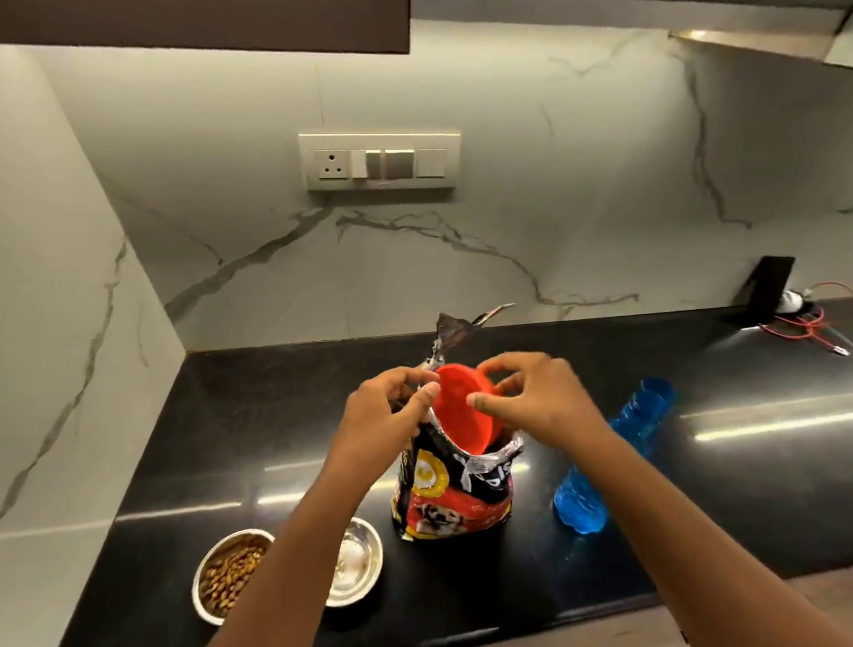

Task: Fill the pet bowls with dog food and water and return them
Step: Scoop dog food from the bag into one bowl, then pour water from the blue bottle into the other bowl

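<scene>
A glossy black countertop runs along a marble wall. On it stand two steel bowls side by side, the left bowl full of kibble and the right bowl without any, an upright dog food bag, a blue water bottle lying down, and red wires at the far right.
</scene>
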